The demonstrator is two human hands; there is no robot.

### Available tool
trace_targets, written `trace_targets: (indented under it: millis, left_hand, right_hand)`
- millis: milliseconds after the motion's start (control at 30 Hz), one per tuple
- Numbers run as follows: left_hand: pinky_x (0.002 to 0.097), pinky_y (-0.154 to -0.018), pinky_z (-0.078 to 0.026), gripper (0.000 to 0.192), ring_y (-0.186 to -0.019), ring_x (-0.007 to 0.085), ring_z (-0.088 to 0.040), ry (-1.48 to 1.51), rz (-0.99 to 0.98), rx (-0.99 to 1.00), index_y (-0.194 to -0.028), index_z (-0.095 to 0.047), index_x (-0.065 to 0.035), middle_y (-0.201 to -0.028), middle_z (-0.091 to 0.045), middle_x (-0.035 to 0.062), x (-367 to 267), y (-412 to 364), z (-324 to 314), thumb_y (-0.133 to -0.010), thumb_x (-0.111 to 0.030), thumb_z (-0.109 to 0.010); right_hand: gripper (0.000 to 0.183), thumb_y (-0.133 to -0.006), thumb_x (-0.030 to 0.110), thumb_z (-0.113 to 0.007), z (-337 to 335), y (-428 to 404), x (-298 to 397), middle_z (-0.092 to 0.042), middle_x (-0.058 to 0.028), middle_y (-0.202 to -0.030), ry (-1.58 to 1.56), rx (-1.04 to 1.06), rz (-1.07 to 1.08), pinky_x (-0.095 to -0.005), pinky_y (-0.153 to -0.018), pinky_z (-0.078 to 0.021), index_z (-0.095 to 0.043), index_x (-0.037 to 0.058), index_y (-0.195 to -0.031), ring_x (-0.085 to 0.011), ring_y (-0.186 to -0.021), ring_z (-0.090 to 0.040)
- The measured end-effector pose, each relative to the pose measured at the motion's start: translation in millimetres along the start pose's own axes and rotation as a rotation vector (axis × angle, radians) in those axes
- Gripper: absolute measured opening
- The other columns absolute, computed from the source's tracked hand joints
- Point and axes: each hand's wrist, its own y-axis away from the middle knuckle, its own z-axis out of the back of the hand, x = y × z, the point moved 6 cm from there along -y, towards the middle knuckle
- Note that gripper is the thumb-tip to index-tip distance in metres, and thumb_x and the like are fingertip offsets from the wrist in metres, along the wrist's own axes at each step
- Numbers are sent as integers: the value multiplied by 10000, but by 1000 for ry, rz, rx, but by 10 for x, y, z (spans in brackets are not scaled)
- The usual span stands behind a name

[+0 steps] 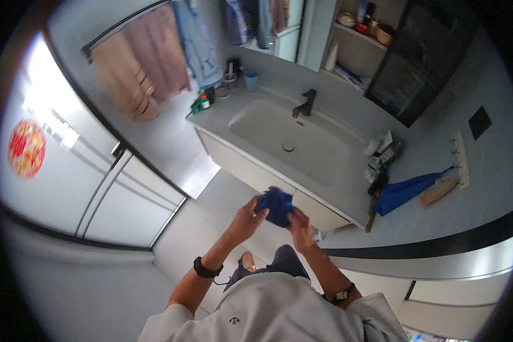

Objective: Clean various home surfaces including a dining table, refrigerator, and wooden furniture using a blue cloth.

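Between my two hands is a bunched dark blue cloth (276, 207), held in the air in front of the vanity's cabinet doors. My left hand (244, 220) pinches its left side, thumb towards me. At its right edge, the fingers of my right hand (301, 226) grip the fabric. Beyond the cloth lies a white washbasin (267, 132) with a black faucet (306, 104) at its back rim and a round drain plug (288, 146) in its floor.
Left of the basin stand a blue cup (251, 81) and a small green bottle (204, 101). Towels (156, 55) hang from a wall rail. An open mirror-cabinet door (419, 60) juts out at upper right. A blue cloth (408, 190) hangs from a hook rack (462, 162). Frosted glass door (89, 171) at left.
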Motion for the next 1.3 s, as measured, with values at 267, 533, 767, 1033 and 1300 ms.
trace_targets:
  millis: [267, 533, 767, 1033, 1300]
  left_hand:
    - [320, -826, -545, 391, -1012, 181, -643, -132, -226, 78, -1384, -500, -42, -1214, -660, 133, -321, -2184, 601, -1054, -238, -573]
    - [410, -874, -583, 473, -1085, 298, -682, 403, 145, 246, -1331, -544, -29, -1224, -668, 177, -208, -4271, 309, -1012, -371, -621]
    - [431, -862, -599, 391, -1035, 347, -711, 736, 397, 374, -1213, -597, 24, -1125, -710, 194, -66, -5239, -136, -988, -294, -628]
    - [395, -897, -529, 407, -1155, 286, -660, 499, 333, 540, -1215, -639, -51, -1243, -685, 127, -324, -5499, -14, -994, -390, -591]
    - [454, -839, -545, 477, -1049, 215, -640, 247, 542, 271, -1237, -614, -104, -1105, -677, 64, 1381, -5033, 463, -993, -511, -576]
  right_hand:
    - [497, -1013, 345, -514, 490, -1688, 703, -620, -120, -1319, -386, -217, 161, -426, -1028, -469, -509, 44, -1409, -258, -1217, -596]
    - [628, -952, 469, -654, 875, -3307, 165, -634, -118, -1260, -406, -361, -120, -416, -913, -541, -493, 59, -1400, -247, -1129, -641]
    - [439, -951, 346, -589, 867, -3890, -446, -679, -93, -1112, -578, -450, -183, -392, -786, -550, -570, 67, -1288, -225, -953, -667]
    - [441, -1005, 422, -549, 727, -4089, -637, -699, -106, -1142, -680, -524, -135, -462, -828, -579, -581, 75, -1275, -259, -1023, -697]
    - [438, -1019, 395, -564, 701, -4281, -774, -715, -79, -1094, -785, -664, -16, -417, -812, -577, -588, 84, -1327, -242, -974, -708]
